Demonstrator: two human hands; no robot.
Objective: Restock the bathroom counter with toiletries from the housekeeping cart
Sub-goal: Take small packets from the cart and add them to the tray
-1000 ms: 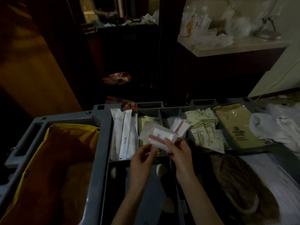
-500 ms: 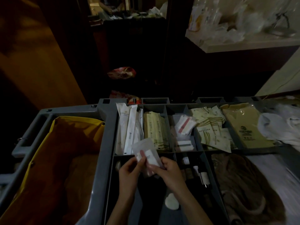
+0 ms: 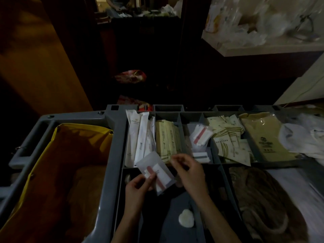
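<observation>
Several thin sachets [image 3: 162, 175] sat fanned over the cart's [image 3: 115, 146] near compartment, pinched at one corner by the left hand [image 3: 138, 187]; the right hand [image 3: 190, 172] curled beside them, hold unclear. Slick wrappers might slip apart and drop.

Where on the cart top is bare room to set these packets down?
Bare: the grey floor of the near compartment around the heart-shaped soap, nearer you than the striped packets in your left hand; also two slots on the far rim. Crowded: the far row of sachets, and the brown cloth on the right.
</observation>
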